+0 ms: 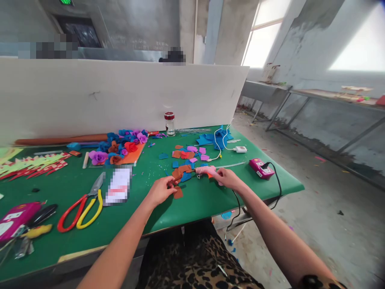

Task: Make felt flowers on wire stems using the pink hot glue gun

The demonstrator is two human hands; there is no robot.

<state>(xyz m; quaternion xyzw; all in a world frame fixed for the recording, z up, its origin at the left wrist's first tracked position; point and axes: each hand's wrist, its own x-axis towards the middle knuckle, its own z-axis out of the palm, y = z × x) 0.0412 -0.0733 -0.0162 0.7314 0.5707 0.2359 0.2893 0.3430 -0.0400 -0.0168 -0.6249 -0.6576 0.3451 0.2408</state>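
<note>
My right hand (227, 178) is closed around the handle of a pink hot glue gun (204, 170). Its nozzle points left, and a clear glue stick (231, 165) lies or sticks out behind it. Close to the nozzle, my left hand (162, 190) pinches a small brown petal (175, 175), partly hidden by the fingers. A separate brown petal (178, 193) lies just under those fingertips. Cut petals in blue, brown, purple and red, such as a purple one (191, 149), are scattered beyond both hands on the green tabletop (144, 208).
Finished flowers (123, 144) are heaped at the back left. Scissors (86, 204) lie left of my left arm. A red-lidded jar (170, 123) stands against the white partition (126, 96). A magenta box (261, 168) with a black cord sits near the table's right edge.
</note>
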